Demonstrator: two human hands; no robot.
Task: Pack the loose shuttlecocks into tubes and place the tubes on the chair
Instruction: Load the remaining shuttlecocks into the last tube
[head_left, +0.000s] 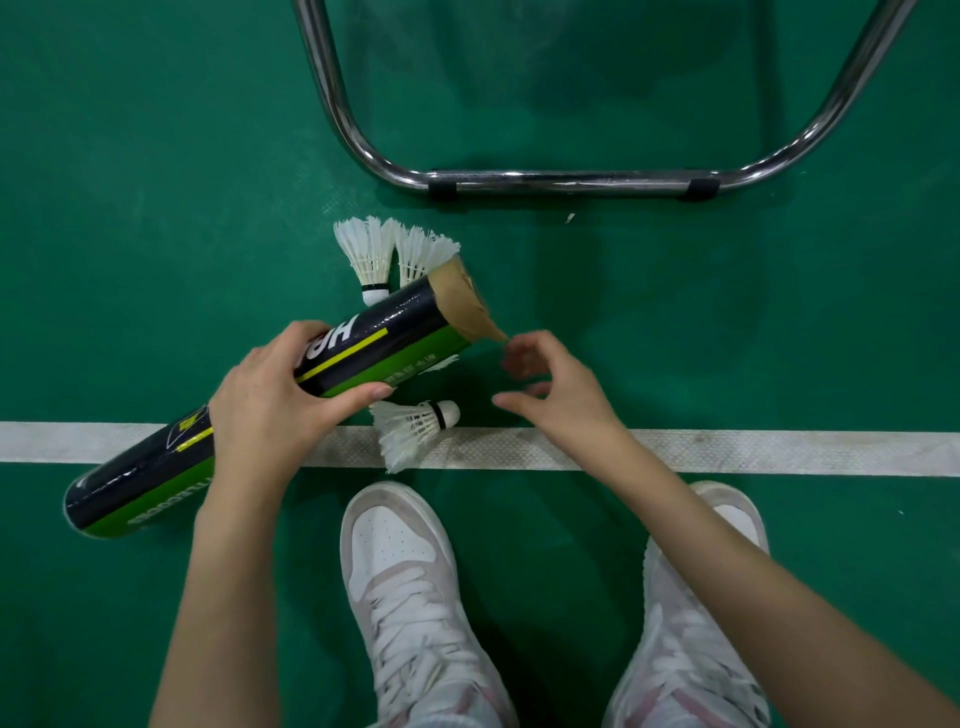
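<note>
Left hand (265, 405) grips glossy cardboard tube (363, 353); feathered shuttlecock (410, 428) beside.

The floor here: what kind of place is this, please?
Most likely an indoor badminton court: green sports floor with a white painted line, loose shuttlecocks lying on it, and a shuttlecock tube.
</note>
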